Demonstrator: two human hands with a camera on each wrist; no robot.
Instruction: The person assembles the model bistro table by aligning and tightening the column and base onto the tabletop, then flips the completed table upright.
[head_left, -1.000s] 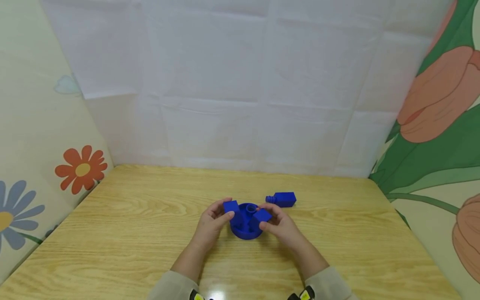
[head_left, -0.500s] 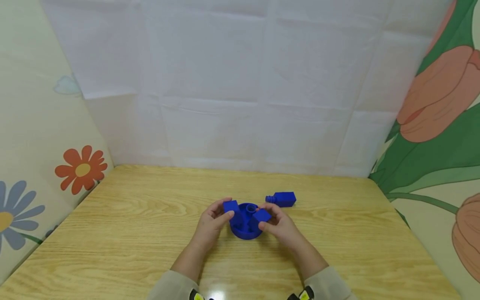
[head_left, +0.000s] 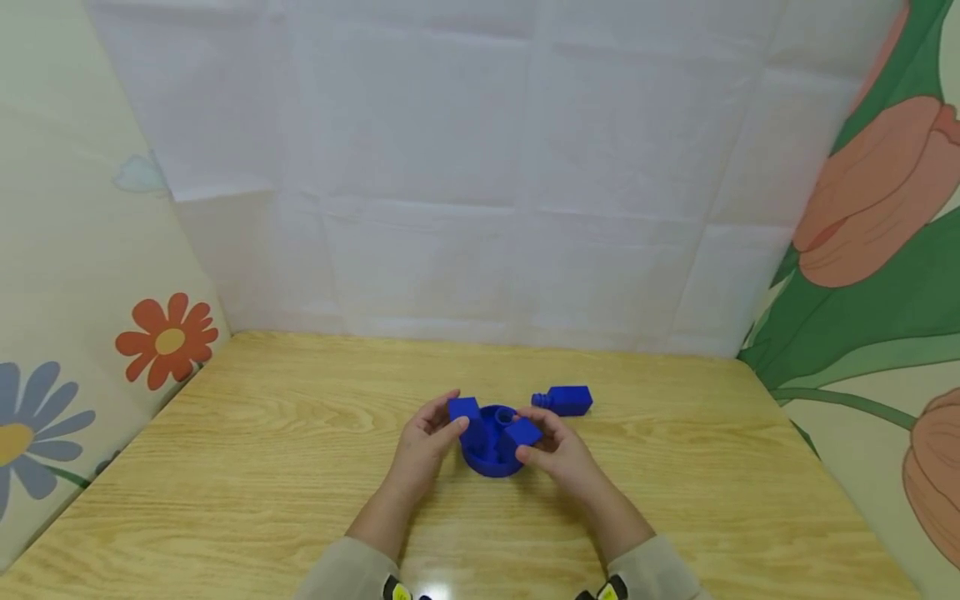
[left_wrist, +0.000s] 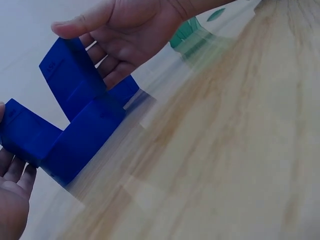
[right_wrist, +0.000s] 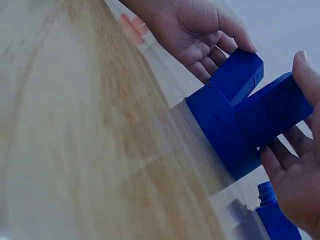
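A round blue base (head_left: 492,469) with a raised rim and an exposed ring-shaped socket (head_left: 505,416) stands on the table between both hands. At its left side, my left hand (head_left: 418,454) grips a square blue block (head_left: 464,407) between thumb and fingers; the block rises from the base. On the other side, a second blue block (head_left: 522,432) leans outward, pinched by my right hand (head_left: 568,457). Both wrist views show the two blocks splayed apart, their lower ends hidden inside the base (right_wrist: 215,127). My right thumb lies along its block (right_wrist: 275,107).
Behind the right hand, a third blue block (head_left: 570,401) with a threaded neck lies on its side on the wooden table (head_left: 262,467). A white sheet (head_left: 480,208) hangs at the back, with flower-patterned walls on both sides.
The left hand and its block have shifted very slightly up and right in the head view. The right hand keeps its hold almost unchanged, and the third block lies still.
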